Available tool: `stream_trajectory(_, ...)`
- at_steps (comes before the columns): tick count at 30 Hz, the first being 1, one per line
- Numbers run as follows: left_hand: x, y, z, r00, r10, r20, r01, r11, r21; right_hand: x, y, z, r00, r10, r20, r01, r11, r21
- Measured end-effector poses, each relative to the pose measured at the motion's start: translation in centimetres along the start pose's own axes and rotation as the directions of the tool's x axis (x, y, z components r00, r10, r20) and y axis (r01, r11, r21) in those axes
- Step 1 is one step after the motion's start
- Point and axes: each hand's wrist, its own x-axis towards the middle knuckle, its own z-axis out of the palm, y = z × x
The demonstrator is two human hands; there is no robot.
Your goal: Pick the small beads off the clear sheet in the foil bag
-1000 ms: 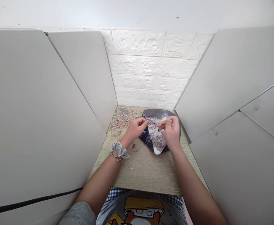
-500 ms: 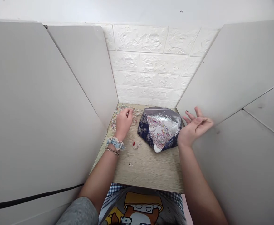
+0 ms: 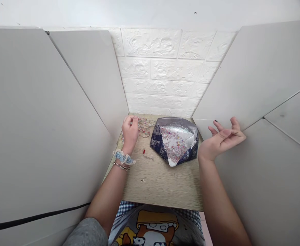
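Note:
A thin clear thread (image 3: 170, 118) runs nearly straight between my two hands above the table. My left hand (image 3: 131, 129) is closed in a pinch on its left end, over a pile of beaded strands (image 3: 144, 130). At the right, my right hand (image 3: 223, 139) is raised beside the panel, thumb and forefinger together at the thread and other fingers spread; the exact grip point is hard to see. Between the hands sits a dark blue pouch with silver lining (image 3: 156, 141), opened out, with many small pink and clear beads (image 3: 175, 145) inside.
A short beaded string (image 3: 148, 157) with a red end lies on the wooden table (image 3: 165, 188). Nearer me is a small round dark-centred spot (image 3: 142, 180). Grey panels (image 3: 88, 68) close in both sides, and a white brick-pattern wall (image 3: 162, 70) stands behind.
My hands have moved farther apart, the left one leftward and the right one rightward, with the thread stretched between them. The short beaded string now lies straighter.

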Motion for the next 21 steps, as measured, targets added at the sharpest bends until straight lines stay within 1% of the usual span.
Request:
stream_trajectory(4, -0.1, 0.5, -0.1, 0.995, -0.056, 0.087, 0.072, 0.979, -0.193, -0.4, 0.4, 0.2, 0.999, 0.011, 0.051, -0.014, 0.997, 0.074)
stream_trajectory(6, -0.3, 0.6, -0.1, 0.987, -0.071, 0.146, 0.108, 0.958, -0.266, -0.9, 0.6, 0.4, 0.993, 0.024, 0.111, -0.037, 0.993, 0.116)
stream_trajectory(8, -0.5, 0.7, -0.1, 0.973, -0.086, 0.215, 0.146, 0.949, -0.280, -1.5, 0.8, 0.5, 0.977, 0.045, 0.210, -0.072, 0.990, 0.122)
stream_trajectory(10, -0.8, 0.9, -0.1, 0.956, -0.085, 0.280, 0.152, 0.961, -0.229, -2.3, 0.8, 0.7, 0.940, 0.064, 0.334, -0.098, 0.991, 0.086)
stream_trajectory(11, -0.9, 1.0, -0.1, 0.950, -0.073, 0.304, 0.138, 0.971, -0.195, -2.7, 0.8, 0.7, 0.918, 0.060, 0.393, -0.089, 0.994, 0.056)
stream_trajectory(12, -1.1, 1.2, 0.0, 0.943, -0.055, 0.327, 0.117, 0.978, -0.171, -3.0, 0.8, 0.8, 0.898, 0.037, 0.438, -0.053, 0.998, 0.025)
stream_trajectory(14, -1.4, 1.6, 0.2, 0.922, -0.005, 0.387, 0.082, 0.980, -0.181, -3.8, 0.6, 1.0, 0.867, -0.057, 0.494, 0.086, 0.996, -0.036)
stream_trajectory(15, -1.5, 1.8, 0.3, 0.900, 0.019, 0.436, 0.081, 0.974, -0.210, -4.1, 0.4, 1.1, 0.852, -0.108, 0.513, 0.164, 0.984, -0.064)
stream_trajectory(16, -1.7, 2.0, 0.4, 0.865, 0.041, 0.500, 0.093, 0.967, -0.239, -4.4, 0.3, 1.2, 0.831, -0.147, 0.537, 0.229, 0.969, -0.089)
stream_trajectory(17, -1.8, 2.1, 0.5, 0.818, 0.060, 0.572, 0.108, 0.961, -0.255, -4.6, 0.1, 1.3, 0.805, -0.170, 0.568, 0.277, 0.955, -0.108)
stream_trajectory(19, -2.1, 2.4, 0.7, 0.718, 0.086, 0.691, 0.101, 0.969, -0.225, -5.0, -0.3, 1.4, 0.740, -0.184, 0.647, 0.333, 0.936, -0.115)
stream_trajectory(20, -2.2, 2.4, 0.9, 0.679, 0.094, 0.728, 0.071, 0.979, -0.192, -5.1, -0.3, 1.5, 0.709, -0.189, 0.680, 0.350, 0.931, -0.107)
stream_trajectory(21, -2.4, 2.4, 1.0, 0.652, 0.102, 0.751, 0.028, 0.987, -0.159, -5.2, -0.4, 1.5, 0.685, -0.191, 0.703, 0.358, 0.929, -0.096)
